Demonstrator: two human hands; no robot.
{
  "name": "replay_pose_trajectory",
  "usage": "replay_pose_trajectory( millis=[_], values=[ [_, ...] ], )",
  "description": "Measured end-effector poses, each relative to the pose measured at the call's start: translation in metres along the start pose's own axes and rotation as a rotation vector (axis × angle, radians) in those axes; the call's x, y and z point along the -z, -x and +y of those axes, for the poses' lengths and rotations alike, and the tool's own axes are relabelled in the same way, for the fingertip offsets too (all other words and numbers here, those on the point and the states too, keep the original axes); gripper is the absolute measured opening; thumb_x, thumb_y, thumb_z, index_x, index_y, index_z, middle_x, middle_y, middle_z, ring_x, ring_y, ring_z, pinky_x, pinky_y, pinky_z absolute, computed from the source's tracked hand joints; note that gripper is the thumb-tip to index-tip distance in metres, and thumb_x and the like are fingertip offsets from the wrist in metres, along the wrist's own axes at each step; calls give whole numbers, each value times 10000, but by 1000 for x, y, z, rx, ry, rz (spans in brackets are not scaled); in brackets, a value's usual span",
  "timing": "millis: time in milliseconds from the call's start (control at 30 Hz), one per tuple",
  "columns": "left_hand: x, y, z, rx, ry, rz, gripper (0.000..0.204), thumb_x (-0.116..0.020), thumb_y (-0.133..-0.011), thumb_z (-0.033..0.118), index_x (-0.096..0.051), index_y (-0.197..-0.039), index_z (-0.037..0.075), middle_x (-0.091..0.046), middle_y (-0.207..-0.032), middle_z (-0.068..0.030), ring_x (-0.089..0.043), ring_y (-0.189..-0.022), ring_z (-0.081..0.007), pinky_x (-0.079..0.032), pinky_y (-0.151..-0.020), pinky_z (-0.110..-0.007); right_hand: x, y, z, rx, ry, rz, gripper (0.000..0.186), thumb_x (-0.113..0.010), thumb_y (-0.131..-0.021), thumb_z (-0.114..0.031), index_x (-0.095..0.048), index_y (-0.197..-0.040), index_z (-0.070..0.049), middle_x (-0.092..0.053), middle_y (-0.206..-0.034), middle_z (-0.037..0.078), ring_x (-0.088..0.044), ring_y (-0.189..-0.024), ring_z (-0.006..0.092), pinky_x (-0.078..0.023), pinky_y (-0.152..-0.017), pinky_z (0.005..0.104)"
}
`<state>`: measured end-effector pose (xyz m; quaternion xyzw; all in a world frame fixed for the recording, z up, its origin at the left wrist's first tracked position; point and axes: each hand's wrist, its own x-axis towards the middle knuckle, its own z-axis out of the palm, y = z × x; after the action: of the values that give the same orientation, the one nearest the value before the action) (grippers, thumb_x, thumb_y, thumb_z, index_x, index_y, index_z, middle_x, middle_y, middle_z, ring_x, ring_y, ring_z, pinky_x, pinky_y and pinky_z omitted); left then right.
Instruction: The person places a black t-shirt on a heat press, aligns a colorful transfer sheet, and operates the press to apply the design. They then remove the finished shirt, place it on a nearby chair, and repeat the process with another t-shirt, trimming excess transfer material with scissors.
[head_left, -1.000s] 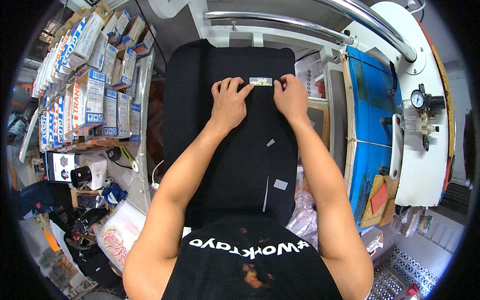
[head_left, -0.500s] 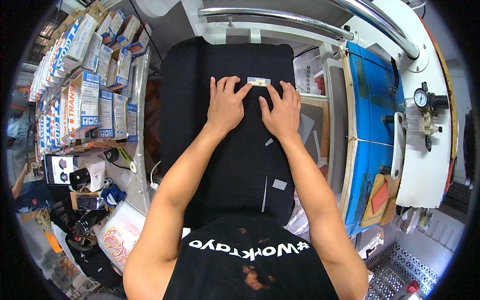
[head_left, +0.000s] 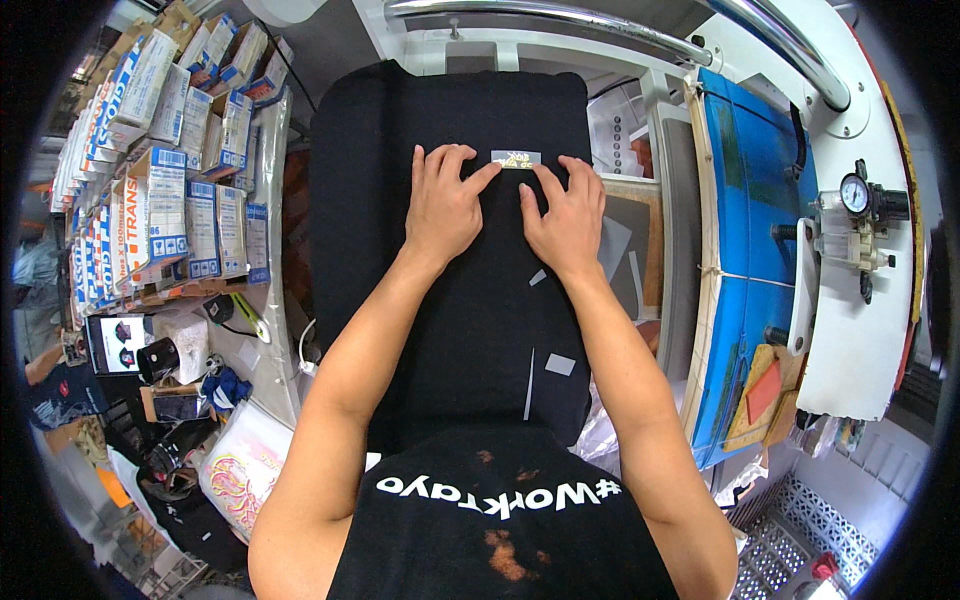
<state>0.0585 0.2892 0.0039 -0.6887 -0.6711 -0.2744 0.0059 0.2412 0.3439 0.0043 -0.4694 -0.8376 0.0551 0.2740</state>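
Observation:
A small clear-grey film piece with pale yellow lettering (head_left: 517, 158) lies on black fabric (head_left: 440, 340) stretched over a flat, round-cornered bed. My left hand (head_left: 445, 208) rests palm down on the fabric, its fingers apart and one fingertip at the film's lower left corner. On the other side, my right hand (head_left: 564, 218) is spread too, with a fingertip at the lower right corner. Neither hand grips anything. Closer to me on the fabric lie a thin pale strip (head_left: 529, 384), a small grey rectangle (head_left: 560, 364) and a little scrap (head_left: 537, 277).
Stacked blue-and-white cartons (head_left: 155, 215) fill a bench at left, above a cluttered shelf. At right stand a blue panel (head_left: 745, 240) tied with string and a white machine frame with a pressure gauge (head_left: 855, 194). A chrome bar (head_left: 560, 18) crosses beyond the bed.
The view has shifted slightly. Both hands stay beside the film piece, with only a small shift of the fingers.

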Motion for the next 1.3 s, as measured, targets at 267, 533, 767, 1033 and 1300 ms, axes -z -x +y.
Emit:
replay_pose_trajectory(
  millis=[267,533,767,1033,1300],
  values=[
    [-2,1,-1,8,0,-8,383,-612,-879,28,-746,-1209,170,-596,-1254,-121,-519,-1284,-316,-289,-1179,-645,-1,1,0,-1,2,-2,363,-691,-917,-294,-718,-1204,-73,-569,-1317,205,-484,-1306,405,-347,-1111,578],
    [-1,1,-1,18,10,-12,445,-595,-880,-8,-736,-1242,210,-584,-1271,-108,-525,-1292,-302,-280,-1199,-617,1,1,-1,-1,6,5,347,-700,-915,-286,-726,-1191,-78,-576,-1302,196,-492,-1295,399,-361,-1104,556],
    [-2,2,-3,-6,21,12,384,-616,-859,16,-752,-1191,155,-596,-1254,-128,-518,-1284,-323,-285,-1177,-644,0,2,0,0,32,-16,360,-679,-932,-294,-718,-1214,-73,-565,-1315,206,-483,-1304,402,-344,-1113,577],
    [-7,-16,4,121,65,-59,305,-631,-841,28,-743,-1102,138,-578,-1145,-113,-499,-1226,-318,-251,-1165,-648,3,-16,-6,-140,62,-107,353,-749,-839,-298,-695,-1147,-135,-546,-1268,158,-494,-1245,365,-364,-1060,535],
    [7,-7,22,45,302,-67,145,-643,-843,81,-731,-958,83,-627,-1116,-89,-566,-1102,-334,-414,-947,-578,129,0,17,-17,-63,271,105,-750,-825,-130,-707,-874,-47,-688,-1026,148,-650,-1003,340,-520,-887,450]
  ],
)
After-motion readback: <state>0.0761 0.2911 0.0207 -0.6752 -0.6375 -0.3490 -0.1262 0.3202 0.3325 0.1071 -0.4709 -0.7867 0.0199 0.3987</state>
